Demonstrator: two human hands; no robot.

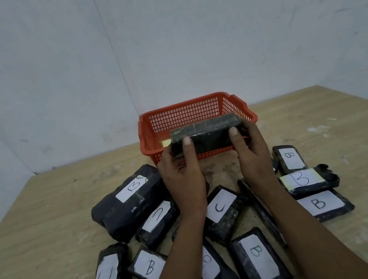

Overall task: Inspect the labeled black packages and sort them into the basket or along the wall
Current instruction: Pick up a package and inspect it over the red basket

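Wooden table [346, 137] under packages [129, 202], basket [188, 114]

Dim, flat light; soft focus throughout, wide-angle bending at the edges.

Head-height view, forward and down, close over table [47, 223].

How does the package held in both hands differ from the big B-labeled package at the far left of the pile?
The held package is lifted in front of the red basket, gripped by the left hand and right hand; the big B package lies on the table. The held package shows no label; the big one's faces up. Both are black-wrapped.
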